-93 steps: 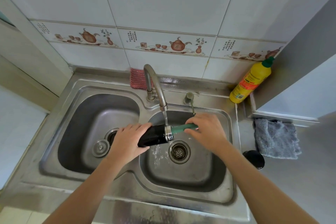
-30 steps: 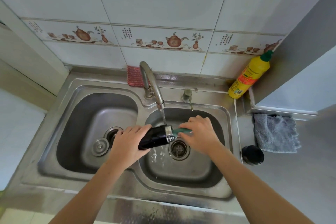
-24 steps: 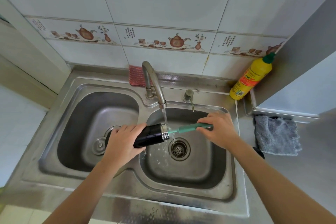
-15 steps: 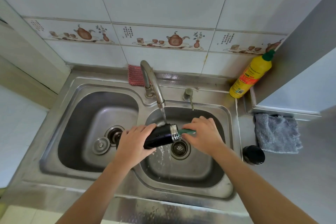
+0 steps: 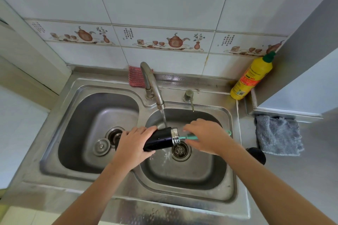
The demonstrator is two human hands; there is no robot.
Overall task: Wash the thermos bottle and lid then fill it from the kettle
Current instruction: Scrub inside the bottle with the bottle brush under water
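The black thermos bottle (image 5: 161,139) lies nearly on its side over the right sink basin, its steel mouth pointing right. My left hand (image 5: 134,144) grips its body from the left. My right hand (image 5: 206,136) holds a green bottle brush (image 5: 190,137) whose head is inside the bottle's mouth. Water runs from the tap (image 5: 151,84) onto the bottle's neck and splashes below. The black lid (image 5: 257,155) sits on the counter right of the sink, partly hidden behind my right forearm.
A double steel sink (image 5: 76,173) has a loose plug (image 5: 101,146) in the left basin. A yellow detergent bottle (image 5: 251,78) stands at the back right, a grey cloth (image 5: 278,135) lies on the counter, and a pink scrubber (image 5: 134,76) rests behind the tap.
The brush was pulled partway out of the bottle and pushed back in, a scrubbing stroke. Both hands stay over the right basin under the running water.
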